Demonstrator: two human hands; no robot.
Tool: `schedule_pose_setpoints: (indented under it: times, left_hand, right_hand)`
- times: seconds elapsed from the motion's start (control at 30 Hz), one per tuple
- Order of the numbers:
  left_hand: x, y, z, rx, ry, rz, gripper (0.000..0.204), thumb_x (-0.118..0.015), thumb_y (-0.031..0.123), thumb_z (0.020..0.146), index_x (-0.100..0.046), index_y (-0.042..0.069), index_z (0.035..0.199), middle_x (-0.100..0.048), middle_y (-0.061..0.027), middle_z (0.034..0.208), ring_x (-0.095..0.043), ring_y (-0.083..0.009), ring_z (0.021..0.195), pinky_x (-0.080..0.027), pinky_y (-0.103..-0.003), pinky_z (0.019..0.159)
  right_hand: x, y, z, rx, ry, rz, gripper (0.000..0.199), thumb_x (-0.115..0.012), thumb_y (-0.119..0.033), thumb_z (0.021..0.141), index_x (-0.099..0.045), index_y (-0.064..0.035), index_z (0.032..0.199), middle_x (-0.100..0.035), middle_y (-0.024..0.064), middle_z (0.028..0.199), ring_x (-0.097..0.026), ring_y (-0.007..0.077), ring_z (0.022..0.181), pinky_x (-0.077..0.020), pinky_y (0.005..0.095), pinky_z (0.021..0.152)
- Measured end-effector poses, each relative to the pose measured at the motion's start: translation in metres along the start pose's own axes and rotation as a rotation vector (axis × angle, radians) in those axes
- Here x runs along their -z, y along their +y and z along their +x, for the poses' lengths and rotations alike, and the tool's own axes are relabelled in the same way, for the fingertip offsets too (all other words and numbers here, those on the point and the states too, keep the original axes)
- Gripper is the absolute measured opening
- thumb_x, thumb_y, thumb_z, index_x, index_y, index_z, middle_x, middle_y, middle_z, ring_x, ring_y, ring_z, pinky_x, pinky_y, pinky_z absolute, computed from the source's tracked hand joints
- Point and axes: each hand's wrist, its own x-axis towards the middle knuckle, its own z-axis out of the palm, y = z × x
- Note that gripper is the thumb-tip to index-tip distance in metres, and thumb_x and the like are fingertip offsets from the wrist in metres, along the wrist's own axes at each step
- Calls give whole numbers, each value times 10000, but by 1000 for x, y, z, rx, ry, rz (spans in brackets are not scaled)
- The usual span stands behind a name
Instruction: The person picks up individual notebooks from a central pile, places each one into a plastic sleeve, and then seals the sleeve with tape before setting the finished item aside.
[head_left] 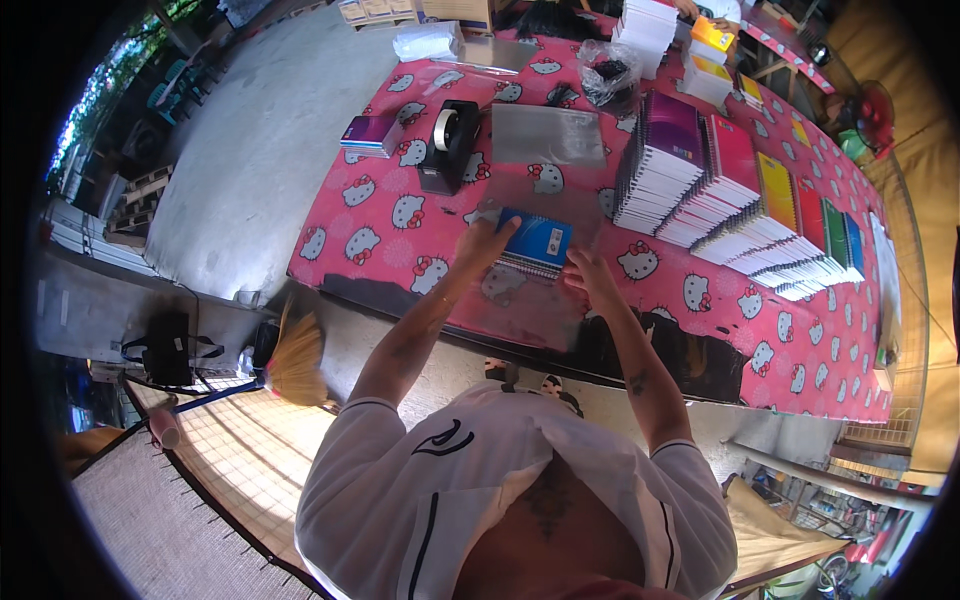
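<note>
A small blue spiral notebook (535, 238) lies near the table's front edge, on a clear plastic sheet (530, 318). White page edges and wire coils show along its near side; whether others are stacked beneath, I cannot tell. My left hand (486, 245) grips its left side, thumb on the cover. At its right edge, my right hand (588, 278) has its fingers curled close together; what they pinch, if anything, is hidden. Beyond the notebook lies a stack of clear plastic sheets (548, 135). Left of that stands a black tape dispenser (450, 148) with a roll of tape.
Tall stacks of spiral notebooks (668, 140) stand on the right of the pink table (385, 240). A small purple notebook stack (371, 134) sits at left. Farther back are a plastic bag (610, 78) and a person's hand (688, 9). A broom (296, 355) stands by the table's front left.
</note>
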Motion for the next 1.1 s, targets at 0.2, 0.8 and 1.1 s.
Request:
schedule_pose_setpoints:
  times: [0.2,0.8,1.1]
  left_hand:
    - [-1,-30,-8,6,168,-158,571,-659,601,833,-648,53,995,-686,-186,891,-684,-350,891,-519,-462,764]
    - [45,-98,-63,-844,-423,226,171,-749,257,838,-694,133,943,-607,-32,907,-616,-242,891,-482,-362,779]
    - [49,-87,-68,-652,-505,174,173,-693,196,889,-706,99,1031,-661,-70,952,-637,-274,922,-503,-381,803]
  right_hand:
    - [-8,-24,-24,-118,124,-161,375,-619,-269,941,-595,-51,1246,-657,70,1037,-630,185,1002,-511,349,844]
    - [-21,39,-71,675,-186,-964,195,-709,-126,837,-723,-102,1029,-730,88,908,-689,276,856,-537,403,756]
    - [-35,34,-72,547,10,-896,161,-699,-125,857,-684,-62,1004,-728,97,888,-705,278,846,-540,410,709]
